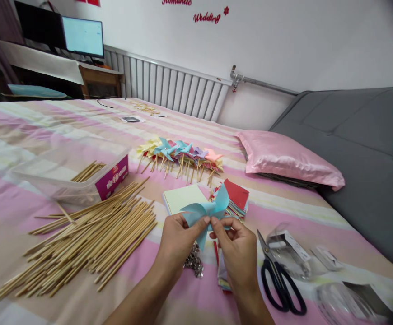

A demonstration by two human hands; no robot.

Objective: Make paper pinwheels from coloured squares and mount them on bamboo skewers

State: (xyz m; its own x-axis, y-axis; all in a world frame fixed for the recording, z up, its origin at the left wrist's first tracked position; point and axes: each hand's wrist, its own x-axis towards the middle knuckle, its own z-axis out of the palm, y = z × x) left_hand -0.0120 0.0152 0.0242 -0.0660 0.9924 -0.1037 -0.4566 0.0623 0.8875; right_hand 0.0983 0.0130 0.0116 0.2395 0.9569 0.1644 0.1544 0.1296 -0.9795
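Note:
Between both hands is a light blue paper pinwheel (222,201), its blades folded toward the middle. My left hand (179,232) pinches its left side, thumb near the centre. From the right, my right hand (235,239) pinches the centre with thumb and forefinger. Whether a pin is between the fingertips, I cannot tell. Just below the hands lies a heap of small metal pins (194,262), partly hidden by my left wrist. A pale green paper stack (184,198) and a red-topped stack of coloured paper squares (236,195) sit behind the pinwheel.
Many wooden sticks (98,243) spread at left, beside a clear plastic box (71,167) holding more. Finished pinwheels (183,151) lie in a row farther back. Black-handled scissors (279,275) and clear plastic packaging (289,250) are at right. A pink pillow (287,158) leans near the grey headboard (359,131).

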